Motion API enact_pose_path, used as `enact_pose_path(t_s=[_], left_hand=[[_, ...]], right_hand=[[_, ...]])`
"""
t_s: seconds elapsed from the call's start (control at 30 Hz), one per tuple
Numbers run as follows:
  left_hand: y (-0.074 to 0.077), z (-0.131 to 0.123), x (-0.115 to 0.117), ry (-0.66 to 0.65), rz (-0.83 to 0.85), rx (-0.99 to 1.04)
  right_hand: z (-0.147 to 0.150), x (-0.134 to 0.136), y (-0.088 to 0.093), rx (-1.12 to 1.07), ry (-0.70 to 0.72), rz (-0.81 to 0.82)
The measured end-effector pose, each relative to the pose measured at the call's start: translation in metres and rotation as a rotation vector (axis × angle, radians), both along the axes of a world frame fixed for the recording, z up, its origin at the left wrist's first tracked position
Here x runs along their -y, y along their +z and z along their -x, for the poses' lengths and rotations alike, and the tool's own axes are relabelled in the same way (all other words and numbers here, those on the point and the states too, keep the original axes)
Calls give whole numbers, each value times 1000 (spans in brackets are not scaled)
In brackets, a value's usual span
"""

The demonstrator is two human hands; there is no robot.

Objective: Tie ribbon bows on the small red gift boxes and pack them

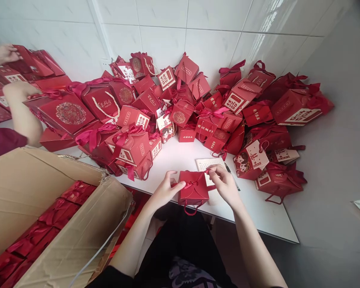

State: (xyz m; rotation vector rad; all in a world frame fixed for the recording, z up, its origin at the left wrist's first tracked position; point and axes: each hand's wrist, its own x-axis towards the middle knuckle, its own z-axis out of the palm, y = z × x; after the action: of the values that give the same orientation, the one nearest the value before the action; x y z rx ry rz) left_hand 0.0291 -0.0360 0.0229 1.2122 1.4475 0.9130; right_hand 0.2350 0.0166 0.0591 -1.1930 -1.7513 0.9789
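Observation:
A red gift box (pixel 193 197) with a ribbon bow (pixel 192 183) on its lid and a twisted cord handle (pixel 192 212) sits at the table's front edge before me. My left hand (pixel 167 190) is at the box's left side, its thumb and fingers closed on the ribbon by the knot. At the right, my right hand (pixel 225 185) pinches the other ribbon end between thumb and fingertips. Behind the box lies a small printed card (pixel 210 164), partly covered by my right hand.
Many red gift boxes (pixel 183 114) are piled along the tiled wall (pixel 162 40) on the white table (pixel 270 218). An open cardboard carton (pixel 78 228) with red boxes inside stands at left. Beyond it, another person's hand (pixel 7 54) touches a red box.

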Motion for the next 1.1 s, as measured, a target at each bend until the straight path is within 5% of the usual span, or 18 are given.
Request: enact_pose_path(t_s=[0.3,0.67,0.87,1.1], left_hand=[[-1,18,-3,-139,-36,31],[-29,17,-6,-142,7,256],[-11,17,-4,-146,-54,151],[19,15,0,-151,-70,-66]], right_hand=[[-25,8,-19,123,115,202],[-31,7,-40,-34,227,359],[-33,8,-23,-202,290,549],[-11,9,8,-272,400,299]])
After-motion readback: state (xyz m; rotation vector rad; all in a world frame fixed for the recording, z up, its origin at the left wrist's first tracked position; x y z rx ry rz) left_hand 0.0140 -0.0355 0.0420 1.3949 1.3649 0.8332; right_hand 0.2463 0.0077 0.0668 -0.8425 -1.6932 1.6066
